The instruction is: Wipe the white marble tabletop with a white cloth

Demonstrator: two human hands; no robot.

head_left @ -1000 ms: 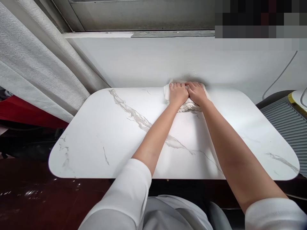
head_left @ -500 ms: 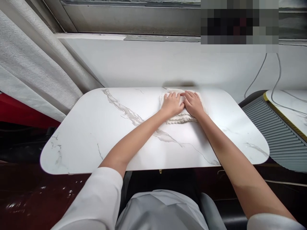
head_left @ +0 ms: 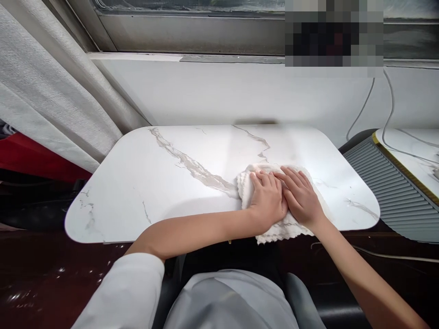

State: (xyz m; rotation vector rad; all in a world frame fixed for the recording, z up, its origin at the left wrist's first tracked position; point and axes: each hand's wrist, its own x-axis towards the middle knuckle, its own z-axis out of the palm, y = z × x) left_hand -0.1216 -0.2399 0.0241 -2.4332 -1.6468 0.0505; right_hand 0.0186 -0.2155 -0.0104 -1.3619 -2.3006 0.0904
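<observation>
A white cloth (head_left: 281, 229) with scalloped edges lies spread on the front right part of a white marble-patterned table (head_left: 120, 183). Its near corner hangs a little past the table's front edge. My left hand (head_left: 268, 198) presses flat on the cloth, fingers stretched forward and not closed around it. Beside it, my right hand (head_left: 302, 196) also lies flat on the cloth with its fingers extended. The two hands touch or nearly touch. Both palms and the cloth's middle are hidden from view.
Behind the table stands a white wall (head_left: 192, 91) below a window frame. A pale curtain (head_left: 65, 87) hangs at the left. To the right is a second table with a ribbed grey side (head_left: 394, 187) and thin cables (head_left: 391, 109). The upper right is pixelated.
Both hands have moved the cloth from the table's back edge toward me and slightly right, to the front edge. The cloth now looks more spread out.
</observation>
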